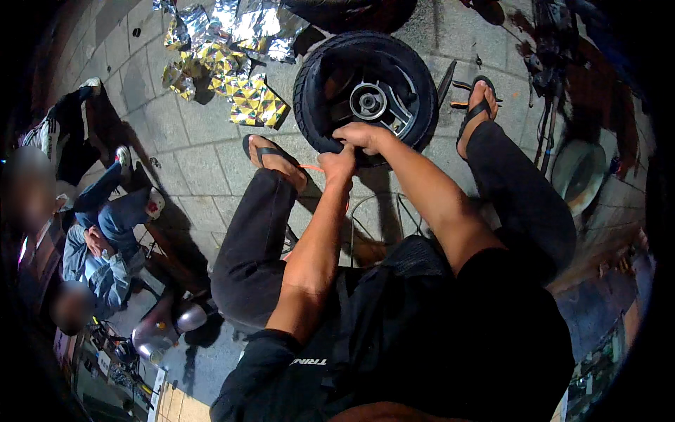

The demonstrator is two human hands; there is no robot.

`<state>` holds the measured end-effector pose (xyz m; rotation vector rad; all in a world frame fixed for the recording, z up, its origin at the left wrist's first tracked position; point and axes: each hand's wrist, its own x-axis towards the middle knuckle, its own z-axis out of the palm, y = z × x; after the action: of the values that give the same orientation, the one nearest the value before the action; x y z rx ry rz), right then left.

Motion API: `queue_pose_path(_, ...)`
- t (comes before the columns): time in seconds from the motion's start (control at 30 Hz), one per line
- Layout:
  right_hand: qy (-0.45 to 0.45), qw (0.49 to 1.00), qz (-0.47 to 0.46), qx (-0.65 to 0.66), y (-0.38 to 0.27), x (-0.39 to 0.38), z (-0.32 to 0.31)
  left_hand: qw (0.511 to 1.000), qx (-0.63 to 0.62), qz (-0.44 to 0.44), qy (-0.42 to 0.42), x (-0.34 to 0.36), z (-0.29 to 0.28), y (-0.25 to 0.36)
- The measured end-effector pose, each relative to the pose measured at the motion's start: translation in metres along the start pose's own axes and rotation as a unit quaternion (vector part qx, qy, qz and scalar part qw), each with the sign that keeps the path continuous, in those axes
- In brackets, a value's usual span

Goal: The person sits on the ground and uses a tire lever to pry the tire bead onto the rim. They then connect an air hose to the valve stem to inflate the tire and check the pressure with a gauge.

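A black-tyred wheel (423,90) with a dark spoked rim and silver hub lies flat on the paving in front of me. At its near edge my left hand (337,166) is closed, thumb pointing up toward the rim. Beside it my right hand (360,136) is curled over the tyre's inner edge, its fingers meeting the left thumb. A thin orange hose (310,167) runs to the left hand and shows again below it. What the fingers pinch is hidden between the hands and the tyre.
Crumpled silver-and-gold patterned foil (256,98) lies left of the wheel. Pliers (460,105) and a dark flat piece (446,83) lie by my right foot. A round basin (579,176) stands at the right. Another tyre (344,10) is at the back. Two people sit at the left.
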<state>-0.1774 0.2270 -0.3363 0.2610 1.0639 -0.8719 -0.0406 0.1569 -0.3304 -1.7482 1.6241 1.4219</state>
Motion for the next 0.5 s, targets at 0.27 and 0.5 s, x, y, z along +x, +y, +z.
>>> queue_pose_path(0.27, 0.332, 0.839, -0.227, -0.367, -0.021, -0.06, 0.048, 0.979, 0.185, 0.082, -0.039, 0.029, 0.016, -0.047)
queue_pose_path(0.5, 0.377, 0.741, -0.329, -0.447, 0.014, -0.029, 0.043, 0.987, 0.038, -0.115, -0.104, -0.015, -0.007, -0.035)
